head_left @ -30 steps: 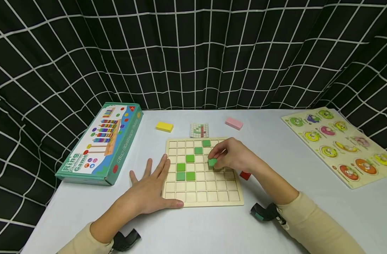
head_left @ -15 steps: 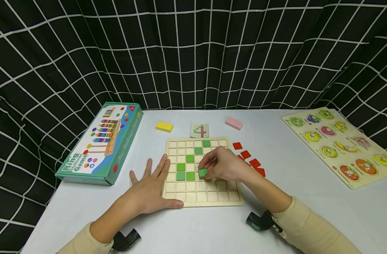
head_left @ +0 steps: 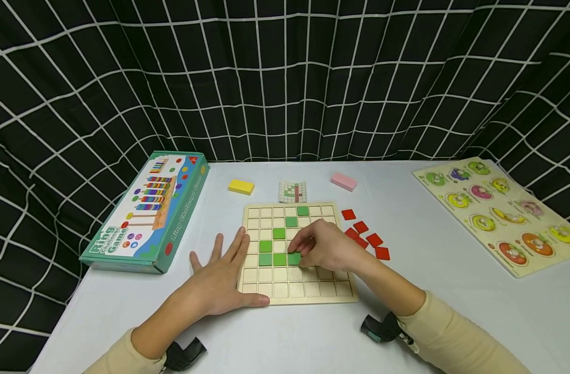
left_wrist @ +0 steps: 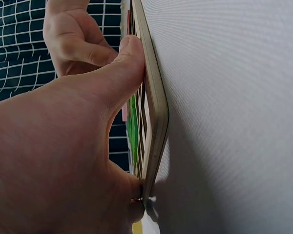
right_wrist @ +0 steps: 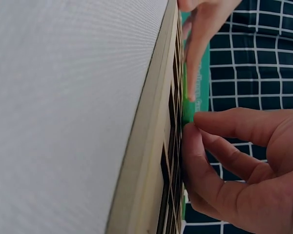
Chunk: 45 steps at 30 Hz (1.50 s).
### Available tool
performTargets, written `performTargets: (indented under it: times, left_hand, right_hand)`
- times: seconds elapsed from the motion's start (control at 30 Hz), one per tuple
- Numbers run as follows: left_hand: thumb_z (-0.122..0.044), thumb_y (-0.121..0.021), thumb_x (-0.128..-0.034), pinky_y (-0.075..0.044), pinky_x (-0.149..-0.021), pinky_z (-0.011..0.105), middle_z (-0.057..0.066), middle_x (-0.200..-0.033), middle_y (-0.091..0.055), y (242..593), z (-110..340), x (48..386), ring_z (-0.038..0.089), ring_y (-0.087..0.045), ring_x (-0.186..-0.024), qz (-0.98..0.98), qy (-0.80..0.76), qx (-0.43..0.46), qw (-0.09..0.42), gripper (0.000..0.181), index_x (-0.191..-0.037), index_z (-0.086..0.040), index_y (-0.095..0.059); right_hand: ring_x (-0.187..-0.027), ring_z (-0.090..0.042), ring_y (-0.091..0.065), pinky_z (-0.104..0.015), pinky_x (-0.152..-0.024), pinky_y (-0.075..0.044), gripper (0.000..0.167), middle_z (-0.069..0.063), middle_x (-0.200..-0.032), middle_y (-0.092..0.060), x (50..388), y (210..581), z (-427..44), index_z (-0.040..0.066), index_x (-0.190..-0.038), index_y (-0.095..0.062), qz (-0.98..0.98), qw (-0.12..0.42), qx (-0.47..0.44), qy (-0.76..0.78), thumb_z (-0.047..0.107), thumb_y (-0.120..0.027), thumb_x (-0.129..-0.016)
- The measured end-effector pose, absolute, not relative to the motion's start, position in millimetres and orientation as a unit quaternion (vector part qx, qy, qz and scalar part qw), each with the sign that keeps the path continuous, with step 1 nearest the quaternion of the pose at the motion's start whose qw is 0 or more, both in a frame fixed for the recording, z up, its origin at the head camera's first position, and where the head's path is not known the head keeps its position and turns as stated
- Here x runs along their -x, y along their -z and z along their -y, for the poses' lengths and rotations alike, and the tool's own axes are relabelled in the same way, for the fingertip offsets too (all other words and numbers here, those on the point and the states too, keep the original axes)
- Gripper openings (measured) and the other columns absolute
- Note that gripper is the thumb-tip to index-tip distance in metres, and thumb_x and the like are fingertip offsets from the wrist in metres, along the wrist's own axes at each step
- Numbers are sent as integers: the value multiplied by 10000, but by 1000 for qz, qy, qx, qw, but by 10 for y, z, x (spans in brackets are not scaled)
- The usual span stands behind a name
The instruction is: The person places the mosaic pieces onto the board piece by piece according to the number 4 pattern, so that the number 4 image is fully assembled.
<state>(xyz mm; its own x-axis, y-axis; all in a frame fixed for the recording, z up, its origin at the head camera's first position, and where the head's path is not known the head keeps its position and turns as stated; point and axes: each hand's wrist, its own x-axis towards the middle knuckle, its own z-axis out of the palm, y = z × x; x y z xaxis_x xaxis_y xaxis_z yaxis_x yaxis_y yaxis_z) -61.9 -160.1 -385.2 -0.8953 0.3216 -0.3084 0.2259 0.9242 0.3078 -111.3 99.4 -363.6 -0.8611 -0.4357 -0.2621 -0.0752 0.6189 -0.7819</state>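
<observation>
A wooden grid board lies on the white table, with several green tiles set in its cells. With spread fingers my left hand rests along the board's left edge, its thumb on the front edge. Over the middle of the board my right hand pinches a green tile between thumb and fingertips. That tile is at the cell to the right of another green tile; whether it lies flat there is partly hidden by the fingers. Several red tiles lie loose right of the board.
A small pattern card stands behind the board, between a yellow block and a pink block. At left lies a green Ring Challenge Game box; at right, a fruit puzzle board. A black gridded curtain hangs behind.
My right hand has moved left and toward me across the board with the green tile, and lowered it to a cell. The red tiles have come into view. My left hand stays put.
</observation>
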Motion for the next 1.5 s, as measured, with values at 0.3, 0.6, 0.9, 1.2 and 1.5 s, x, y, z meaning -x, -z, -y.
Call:
performTargets:
  times: [0.3,0.6,0.9,1.2,1.5]
  left_hand:
    - [-881,-672,-731,-29,-1026,928,-6,-1770,64,3848,1599,617,485,36,-1597,-964,-134,-143,177,1362,-1687,-126,-62]
    - [-884,-673,-727,-26,-1029,926,-11,-1770,67,3849,1600,614,486,33,-1598,-964,-135,-141,180,1369,-1687,-130,-53]
    - [-878,-681,-725,-13,-1029,926,-10,-1769,67,3847,1598,613,481,40,-1598,-963,-140,-141,182,1368,-1688,-134,-55]
    - [-880,-679,-725,-4,-1025,927,-7,-1769,76,3853,1602,614,479,58,-1597,-963,-136,-142,182,1370,-1688,-135,-49]
    - [-871,-687,-729,-2,-1022,928,-9,-1769,79,3848,1603,612,476,63,-1598,-963,-137,-143,181,1367,-1688,-133,-51]
  right_hand:
    - [-799,-157,-642,-285,-773,-560,249,-34,-868,-727,1103,3625,-976,95,-935,-796,-875,218,147,407,-88,-792,-766]
    - [-794,-160,-654,-299,-776,-564,238,-46,-894,-746,1131,3608,-1035,88,-953,-793,-863,222,186,413,-70,-776,-776]
    - [-901,-188,-708,-342,-862,-568,210,-88,-1044,-773,1249,3472,-1253,56,-1055,-777,-848,230,222,423,-16,-741,-861]
    - [-959,-194,-686,-384,-924,-547,169,-95,-1077,-760,1394,3365,-1457,72,-1091,-780,-866,191,233,398,91,-760,-924]
    - [-962,-232,-686,-328,-839,-562,243,-145,-1147,-746,1501,3341,-1610,39,-1151,-765,-874,176,209,402,49,-767,-908]
